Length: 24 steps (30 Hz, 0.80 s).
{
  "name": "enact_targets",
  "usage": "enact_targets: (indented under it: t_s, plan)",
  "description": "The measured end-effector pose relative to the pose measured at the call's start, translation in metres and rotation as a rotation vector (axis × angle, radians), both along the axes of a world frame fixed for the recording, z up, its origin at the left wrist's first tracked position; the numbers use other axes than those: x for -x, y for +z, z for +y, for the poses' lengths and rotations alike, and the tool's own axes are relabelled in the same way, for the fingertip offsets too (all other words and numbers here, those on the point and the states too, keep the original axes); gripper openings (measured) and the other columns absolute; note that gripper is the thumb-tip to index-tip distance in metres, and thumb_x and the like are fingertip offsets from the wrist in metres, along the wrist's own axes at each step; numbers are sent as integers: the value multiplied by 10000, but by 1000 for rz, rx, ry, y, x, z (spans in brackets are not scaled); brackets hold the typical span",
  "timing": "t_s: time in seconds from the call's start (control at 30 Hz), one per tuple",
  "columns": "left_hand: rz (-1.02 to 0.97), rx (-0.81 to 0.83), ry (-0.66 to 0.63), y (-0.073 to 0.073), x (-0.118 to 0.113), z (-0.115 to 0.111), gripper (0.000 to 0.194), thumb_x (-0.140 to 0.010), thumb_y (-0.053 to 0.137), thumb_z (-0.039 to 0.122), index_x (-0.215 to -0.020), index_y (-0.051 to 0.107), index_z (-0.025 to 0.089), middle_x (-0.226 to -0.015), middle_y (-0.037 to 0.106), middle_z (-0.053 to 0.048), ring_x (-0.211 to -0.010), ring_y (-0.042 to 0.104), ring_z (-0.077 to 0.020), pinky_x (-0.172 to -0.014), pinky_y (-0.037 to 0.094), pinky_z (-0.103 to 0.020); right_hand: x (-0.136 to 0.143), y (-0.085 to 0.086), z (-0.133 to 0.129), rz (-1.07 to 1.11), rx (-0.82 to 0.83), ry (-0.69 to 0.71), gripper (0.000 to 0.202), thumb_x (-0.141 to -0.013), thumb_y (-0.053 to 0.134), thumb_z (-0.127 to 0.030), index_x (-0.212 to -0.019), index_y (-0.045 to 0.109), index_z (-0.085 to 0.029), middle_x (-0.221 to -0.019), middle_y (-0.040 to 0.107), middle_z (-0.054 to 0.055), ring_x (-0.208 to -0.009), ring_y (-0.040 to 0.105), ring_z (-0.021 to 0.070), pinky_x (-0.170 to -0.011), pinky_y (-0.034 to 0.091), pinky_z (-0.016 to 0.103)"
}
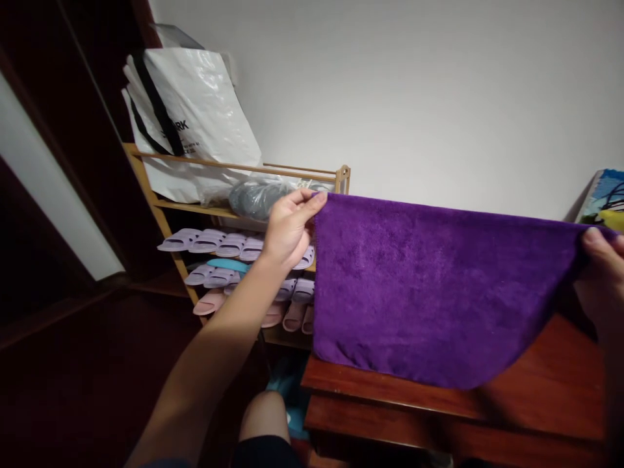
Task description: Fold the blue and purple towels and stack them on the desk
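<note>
A purple cloth [439,286] hangs stretched between my two hands, its top edge nearly straight. My left hand [295,224] pinches the upper left corner between thumb and fingers. At the right edge of the view, my right hand [604,253] grips the upper right corner and is partly cut off. The cloth's lower edge reaches down to the top of a reddish-brown wooden table [550,383] and hides part of it.
Behind my left arm stands a wooden rack [170,244] with several lilac and pink slippers. A white bag [205,104] sits on its top level, beside a plastic-wrapped grey item [253,198]. A blue and yellow object [607,198] is at the far right.
</note>
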<state>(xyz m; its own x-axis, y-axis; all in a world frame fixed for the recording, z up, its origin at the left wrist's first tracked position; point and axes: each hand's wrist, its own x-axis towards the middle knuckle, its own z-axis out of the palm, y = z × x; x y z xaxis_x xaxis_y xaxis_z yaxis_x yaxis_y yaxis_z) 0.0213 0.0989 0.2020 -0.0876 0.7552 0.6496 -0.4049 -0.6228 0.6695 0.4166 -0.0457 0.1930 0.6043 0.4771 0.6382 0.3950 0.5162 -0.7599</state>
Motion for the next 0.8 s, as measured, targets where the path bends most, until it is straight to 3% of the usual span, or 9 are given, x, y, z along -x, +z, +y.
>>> enact_targets:
  t_s: [0.13,0.27,0.47,0.53,0.67,0.8]
  plan:
    - [53,133,-129,-22,-23,32,338,-594,826,359,-727,608,139,-674,608,27,-612,570,-97,-601,445,-206,-21,-21,51,123,123,131,454,-688,734,-418,-984,655,-82,-821,646,40,-615,513,48,-647,413,254]
    - [105,288,-52,-62,-46,74,328,-588,808,378,-684,599,143,-645,605,23,-590,555,-98,-561,415,-201,-34,-56,103,156,266,216,517,-640,739,-463,-945,657,-53,-765,649,54,-646,547,92,-634,437,254]
    - [214,396,50,-113,-64,121,265,-584,791,327,-636,611,140,-537,560,26,-478,460,-89,-461,289,-200,-49,-114,162,138,423,237,548,-509,758,-570,-791,670,-108,-654,620,17,-577,536,112,-539,428,249]
    - [255,417,86,-125,-68,132,248,-591,781,318,-621,610,140,-519,547,30,-474,443,-88,-471,292,-205,-53,-131,177,139,471,228,494,-555,751,-547,-765,657,-109,-629,601,-3,-555,517,95,-522,415,237]
    - [351,435,156,-144,-76,150,237,-600,766,319,-599,612,138,-489,509,43,-482,431,-92,-491,295,-212,-57,-159,202,137,565,233,307,-771,657,-417,-831,626,-118,-687,598,-28,-560,515,58,-532,431,205]
    - [439,433,226,-157,-85,167,240,-618,749,327,-595,596,144,-500,500,49,-504,444,-99,-512,311,-212,-59,-179,223,122,637,224,268,-843,594,-381,-884,612,-117,-747,603,-23,-612,549,64,-568,468,214]
